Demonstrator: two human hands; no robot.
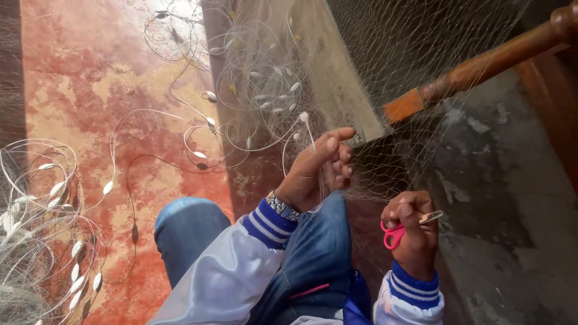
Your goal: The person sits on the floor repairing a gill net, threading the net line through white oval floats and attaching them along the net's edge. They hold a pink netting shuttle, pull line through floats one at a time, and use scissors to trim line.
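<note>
Two hands work at a fine fishing net (397,90) that hangs in front of the person and drapes down toward their lap. The left hand (316,171) is raised, fingers pinched together on a fold of the mesh, with a white line running up from the grip to a small white float (304,116). A metal watch (282,206) sits on that wrist above a blue and white striped cuff. The right hand (412,232), lower and to the right, is clenched around pink-handled scissors (404,225), whose short blades point right, just beside the net's lower edge. Blue jeans (253,241) cover the knees below. More net with loops of line and oval white floats lies spread over the mottled red floor (78,78). A wooden rail (481,66) slants across the upper right.
</note>
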